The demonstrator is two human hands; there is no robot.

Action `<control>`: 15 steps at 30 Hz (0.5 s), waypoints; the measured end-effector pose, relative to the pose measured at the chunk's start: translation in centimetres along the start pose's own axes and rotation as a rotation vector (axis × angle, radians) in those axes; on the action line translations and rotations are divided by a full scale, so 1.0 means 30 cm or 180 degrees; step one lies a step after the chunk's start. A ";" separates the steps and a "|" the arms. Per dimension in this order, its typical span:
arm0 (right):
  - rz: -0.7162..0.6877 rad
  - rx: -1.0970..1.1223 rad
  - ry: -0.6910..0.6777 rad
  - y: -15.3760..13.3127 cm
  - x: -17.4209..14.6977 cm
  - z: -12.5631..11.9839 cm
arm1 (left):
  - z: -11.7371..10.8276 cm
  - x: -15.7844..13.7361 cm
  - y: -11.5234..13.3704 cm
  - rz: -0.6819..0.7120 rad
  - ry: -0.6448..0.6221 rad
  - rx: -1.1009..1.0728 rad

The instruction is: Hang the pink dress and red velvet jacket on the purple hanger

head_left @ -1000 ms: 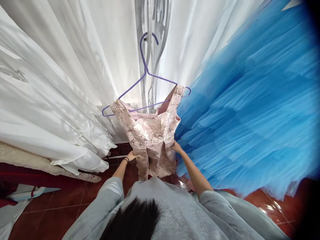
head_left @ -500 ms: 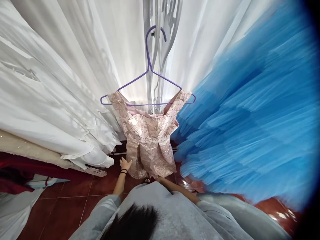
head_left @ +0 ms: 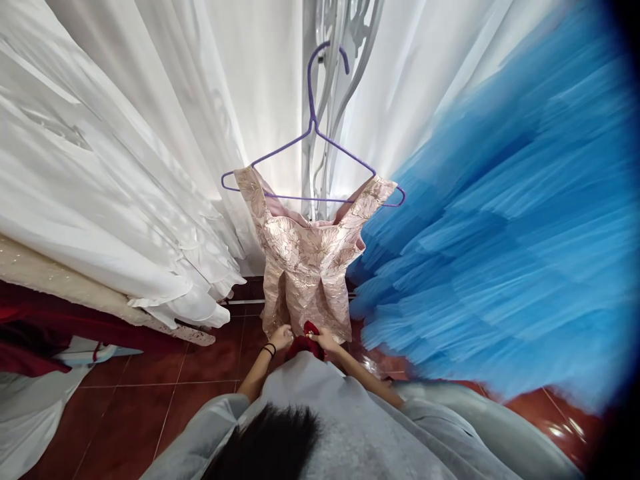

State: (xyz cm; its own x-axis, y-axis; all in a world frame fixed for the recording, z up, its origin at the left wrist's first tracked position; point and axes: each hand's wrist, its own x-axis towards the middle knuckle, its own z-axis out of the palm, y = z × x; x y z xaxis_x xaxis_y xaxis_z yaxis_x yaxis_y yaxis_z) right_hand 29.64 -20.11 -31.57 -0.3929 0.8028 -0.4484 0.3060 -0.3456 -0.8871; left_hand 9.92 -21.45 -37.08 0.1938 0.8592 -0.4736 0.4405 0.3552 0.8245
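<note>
The person's right hand is closing thumb and fingers around a small red piece, soft-looking, with a pale glint on it. The left hand, a dark band circling its wrist, is keeping its fingers folded in close beside that piece; whether they are pinching anything I can't tell from here. Both hands are working low, at the hem of the dress, just in front of the grey shirt.

Underfoot, a reddish-brown tiled floor is showing its pale joints and catching bright light at the right. White fabric is spreading down the left side, with a cream, sparkly cloth and a crimson one lying along its lower edge. Layers of blue tulle are filling the right side. A white metal stand is rising behind the dress.

The dress is hanging upright from a purple hanger, its wide straps sitting near the hanger's two ends and its neckline dipping below the bottom bar. It is glinting pale pink, patterned with metallic leafy shapes, plain pink lining showing inside, deep folds running down the skirt.
</note>
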 end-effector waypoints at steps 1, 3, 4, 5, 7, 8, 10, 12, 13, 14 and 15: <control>-0.0022 0.0117 -0.0074 -0.004 0.003 -0.007 | -0.013 0.017 0.013 0.0047 -0.0083 -0.0043; -0.0146 0.0372 -0.0157 -0.028 0.005 -0.028 | -0.034 0.050 0.046 0.0197 -0.0326 -0.0119; -0.0232 0.0484 -0.0157 -0.049 0.006 -0.044 | -0.041 0.066 0.066 0.0282 -0.0474 -0.0151; -0.0321 0.0577 -0.0133 -0.076 0.005 -0.065 | -0.043 0.080 0.090 0.0359 -0.0615 -0.0171; -0.0484 0.0707 -0.0048 -0.153 -0.003 -0.119 | -0.040 0.104 0.145 0.0498 -0.0825 -0.0188; -0.0564 0.0751 -0.0006 -0.201 -0.013 -0.152 | -0.036 0.114 0.176 0.0574 -0.0891 -0.0197; -0.0769 0.0821 0.0051 -0.312 -0.048 -0.223 | -0.032 0.128 0.241 0.0746 -0.0925 -0.0232; -0.1022 0.0823 0.0004 -0.431 -0.106 -0.298 | -0.045 0.131 0.308 0.0904 -0.0856 -0.0276; -0.1149 0.0763 -0.0066 -0.490 -0.143 -0.336 | -0.060 0.127 0.341 0.0967 -0.0798 -0.0292; -0.1279 0.0646 -0.0143 -0.544 -0.183 -0.371 | -0.080 0.119 0.373 0.1012 -0.0809 -0.0317; -0.1421 0.0469 -0.0222 -0.594 -0.224 -0.402 | -0.103 0.106 0.404 0.1035 -0.0972 -0.0364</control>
State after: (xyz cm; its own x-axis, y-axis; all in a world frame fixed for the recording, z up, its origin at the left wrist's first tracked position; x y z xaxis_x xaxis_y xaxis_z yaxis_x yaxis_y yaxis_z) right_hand 37.30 -13.49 -11.42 -0.5169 0.8558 -0.0215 -0.0303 -0.0434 -0.9986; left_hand 13.17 -13.27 -27.63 0.5629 0.7909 -0.2400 0.2178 0.1381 0.9662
